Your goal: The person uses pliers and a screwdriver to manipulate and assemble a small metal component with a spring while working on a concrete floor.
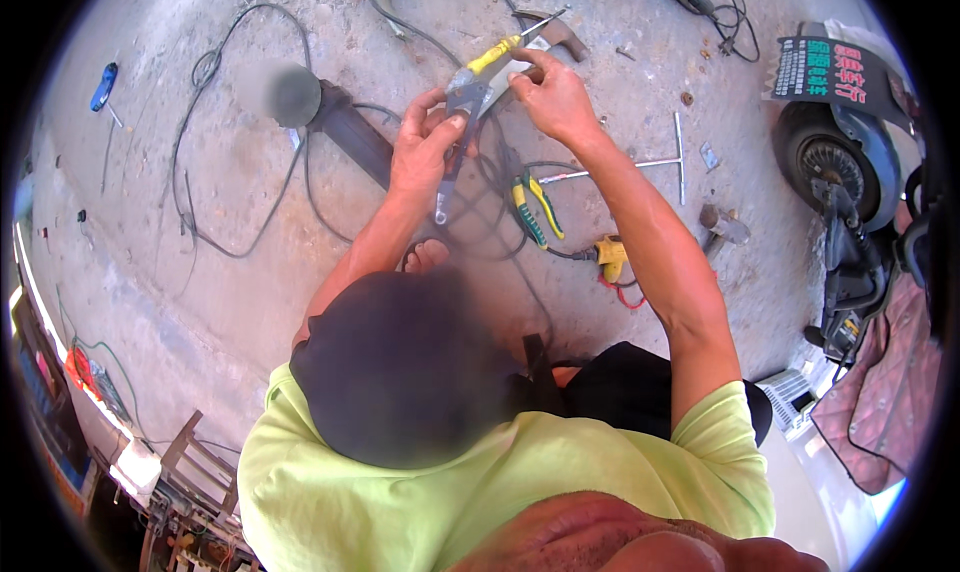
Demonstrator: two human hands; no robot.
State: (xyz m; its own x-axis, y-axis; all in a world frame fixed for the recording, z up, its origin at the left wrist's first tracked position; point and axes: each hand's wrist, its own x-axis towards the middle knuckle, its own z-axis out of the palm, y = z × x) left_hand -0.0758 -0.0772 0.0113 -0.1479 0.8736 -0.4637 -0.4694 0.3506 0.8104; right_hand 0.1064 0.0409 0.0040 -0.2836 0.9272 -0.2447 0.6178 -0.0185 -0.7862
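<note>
1. White plastic forms the slatted, box-like thing (pixel 790 394) well below and right of the green-and-yellow pliers (pixel 527 213); whether it holds anything, I cannot tell from where I stand.
2. Up and left of the pliers, the person's left hand (pixel 425 144) is closed around a dark flat metal piece (pixel 466 99), whose narrow end sticks out below the fist.
3. Above the pliers, the right hand (pixel 552 97) has its thumb and bent forefinger drawn together at a pale flat strip (pixel 498 90); I cannot tell whether they grip it.
4. Farther above the pliers, a yellow-handled screwdriver (pixel 495 54) points its shaft away from the person, and a curved, dark hammer head (pixel 569 39) shows just beside it.
5. Left of the pliers lies a dark power tool (pixel 355 137) with a round disc end, partly covered by the left hand and forearm; looped black cable (pixel 178 122) spreads beyond it.
6. Right of the pliers are a T-handled wrench (pixel 681 159), a yellow fitting (pixel 611 258) and a metal-headed mallet (pixel 728 228).
7. Much farther right of the pliers stand a tyred wheel (pixel 822 162) and a pink quilted cover (pixel 880 372).
8. Below and left of the pliers, a blurred dark rounded shape (pixel 400 372) blocks the floor, with bare toes (pixel 428 256) just past it.
</note>
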